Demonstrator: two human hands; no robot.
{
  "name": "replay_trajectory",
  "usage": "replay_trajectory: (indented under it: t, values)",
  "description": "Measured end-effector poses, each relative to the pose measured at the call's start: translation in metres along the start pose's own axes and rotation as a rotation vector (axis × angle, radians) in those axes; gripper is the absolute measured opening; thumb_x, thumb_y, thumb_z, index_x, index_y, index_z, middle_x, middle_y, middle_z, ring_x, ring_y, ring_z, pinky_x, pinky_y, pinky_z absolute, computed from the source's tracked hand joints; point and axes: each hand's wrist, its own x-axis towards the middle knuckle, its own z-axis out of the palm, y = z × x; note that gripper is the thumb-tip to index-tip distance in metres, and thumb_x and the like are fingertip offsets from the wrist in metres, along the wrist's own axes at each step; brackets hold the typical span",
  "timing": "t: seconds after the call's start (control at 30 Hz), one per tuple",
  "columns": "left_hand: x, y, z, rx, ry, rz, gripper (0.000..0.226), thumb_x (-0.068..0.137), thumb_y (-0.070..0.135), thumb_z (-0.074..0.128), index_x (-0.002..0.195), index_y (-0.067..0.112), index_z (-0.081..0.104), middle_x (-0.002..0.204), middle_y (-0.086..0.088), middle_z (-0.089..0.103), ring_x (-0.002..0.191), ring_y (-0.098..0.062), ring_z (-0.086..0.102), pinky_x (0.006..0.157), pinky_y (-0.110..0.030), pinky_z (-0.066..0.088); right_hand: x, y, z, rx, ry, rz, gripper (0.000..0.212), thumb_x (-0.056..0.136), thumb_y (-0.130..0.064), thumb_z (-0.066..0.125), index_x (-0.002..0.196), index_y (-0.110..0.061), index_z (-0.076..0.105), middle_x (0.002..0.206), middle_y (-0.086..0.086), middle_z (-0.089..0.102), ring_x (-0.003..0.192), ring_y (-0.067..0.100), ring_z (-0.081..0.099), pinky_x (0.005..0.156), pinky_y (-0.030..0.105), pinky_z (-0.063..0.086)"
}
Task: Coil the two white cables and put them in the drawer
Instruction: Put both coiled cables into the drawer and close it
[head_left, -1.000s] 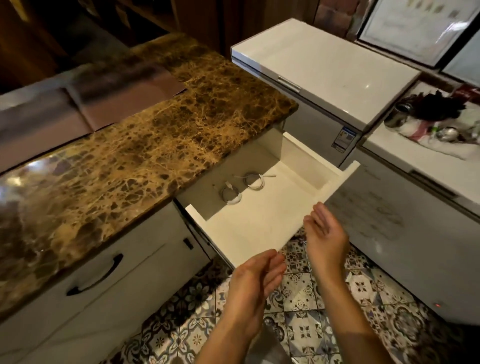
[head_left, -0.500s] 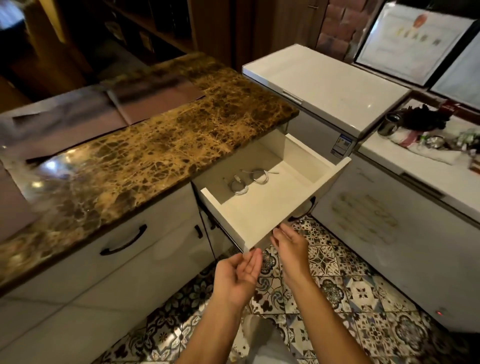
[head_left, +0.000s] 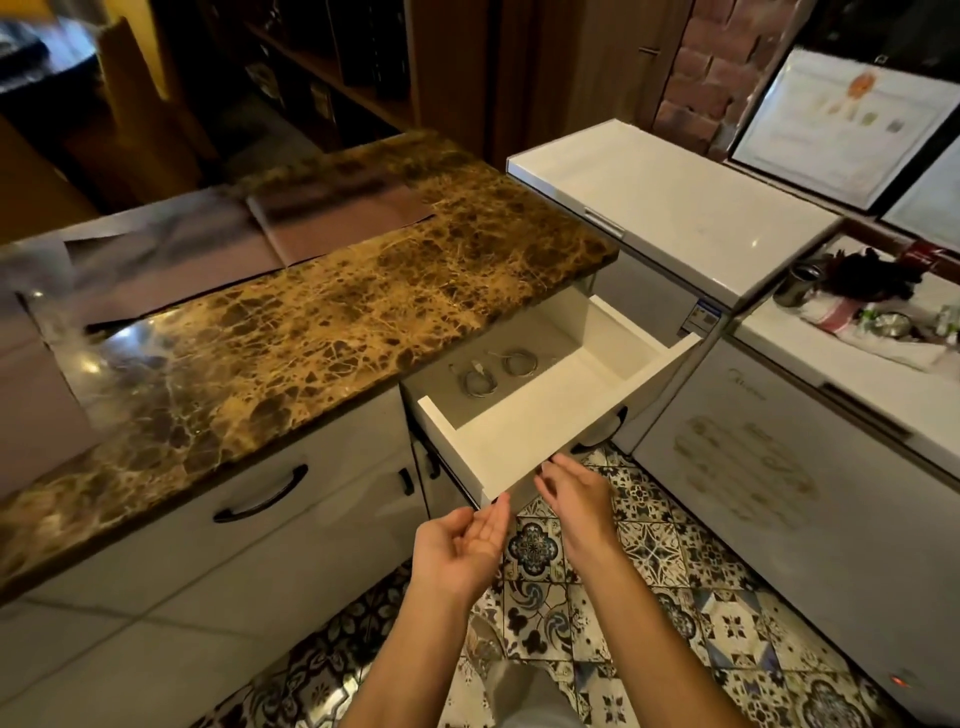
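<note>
Drawer (head_left: 519, 444) holds cables (head_left: 479, 383) — left hand (head_left: 462, 551), right hand (head_left: 576, 499) slack.

The bench (head_left: 337, 332) is dark brown marble veined with gold. The drawer (head_left: 524, 444) is plain white, and the two coiled cables (head_left: 478, 383) look greyish white in its shade. The floor tiles (head_left: 649, 551) carry blue, black and white floral patterns. The chest freezer (head_left: 675, 208) is white.
</note>
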Motion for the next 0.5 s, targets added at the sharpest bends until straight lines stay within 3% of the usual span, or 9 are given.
replay_trajectory:
  t: [0.3,0.5]
  values:
    - [0.015,0.026,0.017,-0.034,-0.003,0.043,0.043,0.103,-0.002,0.034,0.143,-0.018,0.037,0.140,-0.036,0.054,0.133,-0.047,0.052,0.116,-0.050,0.039,0.017,-0.018,0.030,-0.039,-0.050,0.017,0.037,0.096,0.008,0.056,0.133,0.008,0.053,0.135,0.020,0.061,0.124,0.032,0.061,0.109,0.042,0.048]
    - [0.021,0.045,0.038,-0.086,-0.005,0.095,0.041,0.104,-0.002,0.035,0.142,-0.018,0.038,0.139,-0.035,0.054,0.133,-0.045,0.052,0.116,-0.049,0.040,0.036,-0.026,0.056,-0.065,-0.099,0.039,0.045,0.095,0.007,0.058,0.140,0.007,0.048,0.143,0.020,0.056,0.127,0.029,0.059,0.107,0.038,0.049]
